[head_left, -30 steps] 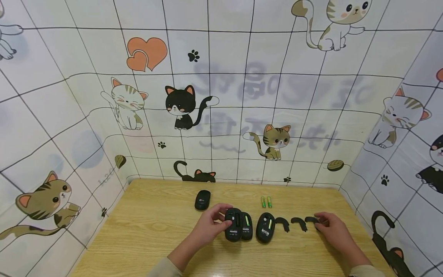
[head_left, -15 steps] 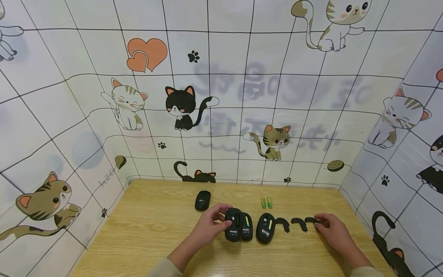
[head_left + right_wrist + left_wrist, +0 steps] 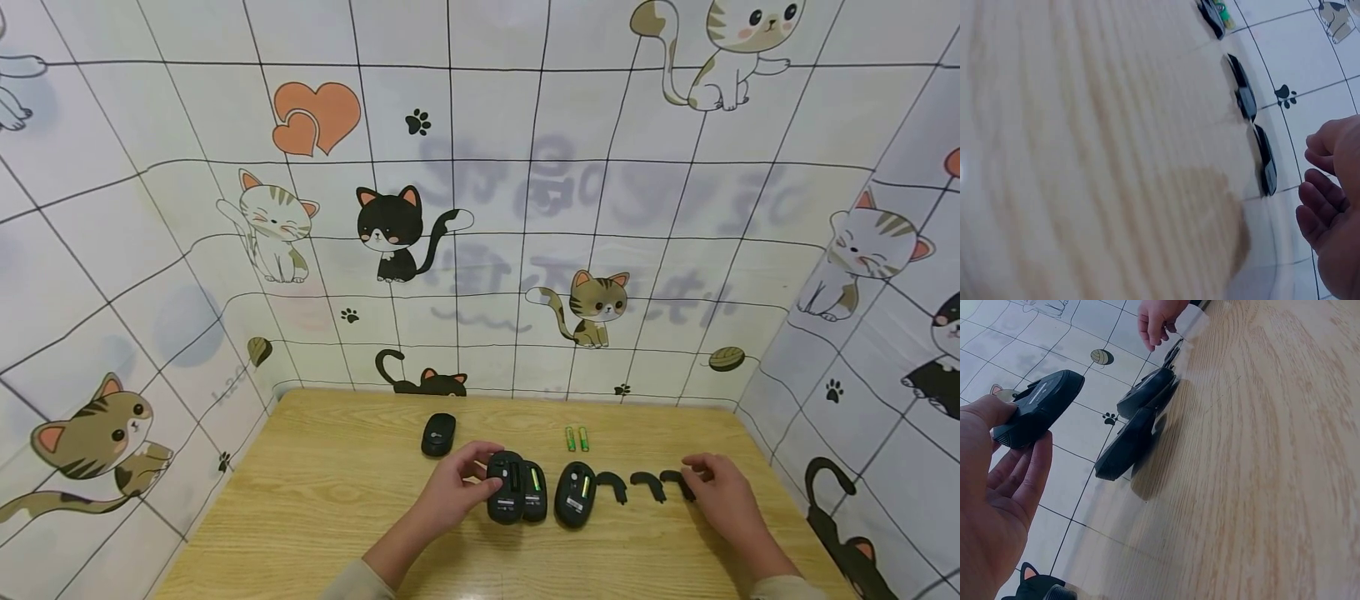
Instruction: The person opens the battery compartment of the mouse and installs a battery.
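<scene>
- Held mouse (image 3: 506, 487), one of four black mice, is underside up at the lower centre of the head frame, above a wooden table (image 3: 300, 517) backed by a cat-printed wall covering (image 3: 495, 108). Only the left wrist view plainly shows it raised off the tabletop.
- Two hands: the left hand (image 3: 452, 493) grips the held mouse between thumb and fingers; the right hand (image 3: 716, 493), lower right, is released, its fingers loosely bent. The head view has it overlapping a cover; the right wrist view reveals a gap.
- Three other mice: a neighbouring mouse (image 3: 536, 497) partly hidden behind the held one, a lone mouse (image 3: 575, 495) to its right, both underside up, and a far mouse (image 3: 438, 435) top side up, left of centre.
- Three curved black covers (image 3: 648, 485) in a row at lower right; the right wrist view shows their thin profile.
- Four green batteries (image 3: 583, 438): two loose side by side, right of centre; one in each of two upturned mice, visible from the head.
</scene>
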### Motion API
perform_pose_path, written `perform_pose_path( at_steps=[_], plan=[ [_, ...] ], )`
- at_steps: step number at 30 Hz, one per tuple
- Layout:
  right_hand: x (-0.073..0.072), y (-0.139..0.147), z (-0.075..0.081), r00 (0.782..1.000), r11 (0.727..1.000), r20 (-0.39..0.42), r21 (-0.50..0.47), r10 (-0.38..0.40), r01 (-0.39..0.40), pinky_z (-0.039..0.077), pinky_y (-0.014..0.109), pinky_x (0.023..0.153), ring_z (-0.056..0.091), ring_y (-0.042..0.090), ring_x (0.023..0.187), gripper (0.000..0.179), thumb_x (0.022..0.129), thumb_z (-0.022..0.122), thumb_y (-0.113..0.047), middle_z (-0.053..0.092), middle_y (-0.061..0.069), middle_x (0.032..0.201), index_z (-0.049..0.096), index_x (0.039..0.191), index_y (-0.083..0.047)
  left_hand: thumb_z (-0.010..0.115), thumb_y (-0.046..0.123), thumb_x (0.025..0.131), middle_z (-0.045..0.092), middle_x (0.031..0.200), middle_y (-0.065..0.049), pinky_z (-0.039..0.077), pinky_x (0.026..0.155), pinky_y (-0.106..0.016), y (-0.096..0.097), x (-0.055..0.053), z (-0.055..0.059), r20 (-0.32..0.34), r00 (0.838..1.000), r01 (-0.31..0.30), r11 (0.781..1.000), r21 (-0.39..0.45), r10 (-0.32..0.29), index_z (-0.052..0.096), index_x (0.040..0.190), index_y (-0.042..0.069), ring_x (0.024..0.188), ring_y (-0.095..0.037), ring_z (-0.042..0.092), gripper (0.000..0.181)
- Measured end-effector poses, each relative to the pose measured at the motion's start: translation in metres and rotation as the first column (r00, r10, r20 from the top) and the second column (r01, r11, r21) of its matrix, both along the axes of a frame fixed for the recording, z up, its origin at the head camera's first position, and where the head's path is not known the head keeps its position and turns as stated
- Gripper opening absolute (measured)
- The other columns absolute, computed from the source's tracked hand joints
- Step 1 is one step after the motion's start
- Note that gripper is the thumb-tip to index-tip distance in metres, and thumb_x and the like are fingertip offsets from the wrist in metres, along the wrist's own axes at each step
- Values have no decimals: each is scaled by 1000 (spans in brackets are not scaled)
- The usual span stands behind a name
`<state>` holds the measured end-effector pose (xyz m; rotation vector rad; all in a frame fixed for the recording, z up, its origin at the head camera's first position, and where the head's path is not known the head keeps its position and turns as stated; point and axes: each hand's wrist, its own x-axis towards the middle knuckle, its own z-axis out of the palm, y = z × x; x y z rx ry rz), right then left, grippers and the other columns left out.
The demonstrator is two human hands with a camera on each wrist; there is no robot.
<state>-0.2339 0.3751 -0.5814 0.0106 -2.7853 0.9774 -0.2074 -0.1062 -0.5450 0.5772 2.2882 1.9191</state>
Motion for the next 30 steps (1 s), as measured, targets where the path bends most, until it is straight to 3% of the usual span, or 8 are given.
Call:
perform_pose_path(
  at_steps=[7,13,22,30],
  plan=[
    [-5,-24,15,994,1000,-109,-7,23,-24,55,29,72,63,26,97,24,109,72,-14,68,16,113,74,125,4,79,9,103,70,126,-8,62,80,-29,1,1,3,-1,1000,0,1000,5,0,70,142,19,102,-22,72,41],
    [-13,-46,26,991,998,-121,-16,62,-64,56,30,74,64,29,99,25,109,73,-13,68,17,116,73,127,4,79,8,103,70,126,-10,62,80,-28,3,2,5,-12,1000,3,1000,7,-3,70,142,16,101,-23,72,41],
    [-35,-73,32,990,988,-52,-76,128,-132,55,36,77,63,28,102,31,110,71,-15,67,15,118,69,135,3,80,8,102,70,124,-8,62,80,-29,4,1,2,-20,1000,5,1000,8,-4,71,142,17,100,-21,73,42],
    [-52,-93,30,976,972,47,-115,213,-207,56,36,74,68,27,101,35,110,70,-10,69,13,112,66,142,5,80,9,102,70,124,-5,63,81,-30,5,1,2,-4,1000,9,1000,5,-9,71,141,21,102,-22,73,42]
  ],
)
